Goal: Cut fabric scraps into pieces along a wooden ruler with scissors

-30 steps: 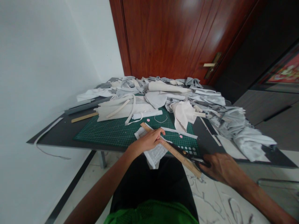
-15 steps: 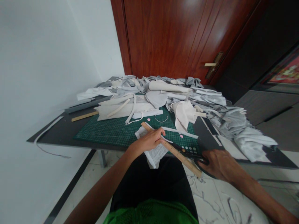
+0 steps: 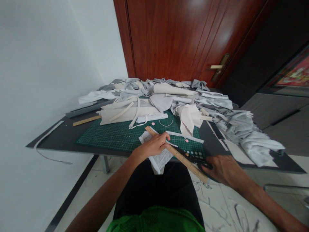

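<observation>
My left hand [image 3: 155,144] is closed on a wooden ruler [image 3: 187,163], pressing it over a pale grey piece of fabric [image 3: 161,160] at the table's front edge. Part of that fabric hangs past the edge. In my right hand [image 3: 220,167] is a pair of black scissors [image 3: 193,158], fingers wrapped round the handles. The blades lie along the ruler's far side and point at my left hand; their tips are hard to make out. A narrow fabric strip [image 3: 185,137] lies just beyond them on the green cutting mat [image 3: 106,135].
Heaps of grey and cream fabric [image 3: 241,124] cover the back and right of the dark table [image 3: 53,138]. Another wooden strip [image 3: 87,120] lies at left. A red-brown door [image 3: 169,38] stands behind, a white wall [image 3: 48,64] at left. Scraps litter the floor [image 3: 217,206].
My right hand has shifted slightly left with the scissors, bringing the handles closer to the ruler. My left hand, the ruler and the fabric stay in place.
</observation>
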A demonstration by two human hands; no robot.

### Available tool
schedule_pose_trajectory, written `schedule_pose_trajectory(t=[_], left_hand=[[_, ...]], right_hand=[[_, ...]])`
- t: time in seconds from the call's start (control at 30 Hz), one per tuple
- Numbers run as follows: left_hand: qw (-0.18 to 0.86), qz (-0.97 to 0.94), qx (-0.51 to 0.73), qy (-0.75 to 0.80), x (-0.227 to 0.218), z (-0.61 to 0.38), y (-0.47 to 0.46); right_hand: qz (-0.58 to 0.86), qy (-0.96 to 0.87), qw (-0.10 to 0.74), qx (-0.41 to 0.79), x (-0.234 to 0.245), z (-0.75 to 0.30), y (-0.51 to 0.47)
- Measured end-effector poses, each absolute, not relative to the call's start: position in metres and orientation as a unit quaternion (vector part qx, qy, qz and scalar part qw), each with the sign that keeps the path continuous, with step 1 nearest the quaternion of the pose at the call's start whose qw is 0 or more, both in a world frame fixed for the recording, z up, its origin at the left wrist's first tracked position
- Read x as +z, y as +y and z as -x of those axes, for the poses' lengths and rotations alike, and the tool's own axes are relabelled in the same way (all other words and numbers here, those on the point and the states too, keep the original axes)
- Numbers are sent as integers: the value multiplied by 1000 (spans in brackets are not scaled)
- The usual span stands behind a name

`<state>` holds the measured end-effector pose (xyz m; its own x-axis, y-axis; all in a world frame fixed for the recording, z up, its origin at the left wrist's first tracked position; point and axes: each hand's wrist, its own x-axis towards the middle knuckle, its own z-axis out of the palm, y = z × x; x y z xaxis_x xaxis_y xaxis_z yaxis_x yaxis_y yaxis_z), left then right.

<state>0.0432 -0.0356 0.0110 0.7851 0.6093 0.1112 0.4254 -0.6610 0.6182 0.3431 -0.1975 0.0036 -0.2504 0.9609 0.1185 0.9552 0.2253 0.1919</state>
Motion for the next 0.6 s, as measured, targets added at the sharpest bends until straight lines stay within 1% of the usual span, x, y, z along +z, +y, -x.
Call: schedule_pose_trajectory(t=[0.23, 0.6], left_hand=[[299, -895, 161, 289, 10, -43, -36], [302, -891, 171, 294, 6, -43, -34]], right_hand=[[-633, 769, 43, 86, 18, -334, -192], [-630, 770, 55, 83, 17, -329, -184]])
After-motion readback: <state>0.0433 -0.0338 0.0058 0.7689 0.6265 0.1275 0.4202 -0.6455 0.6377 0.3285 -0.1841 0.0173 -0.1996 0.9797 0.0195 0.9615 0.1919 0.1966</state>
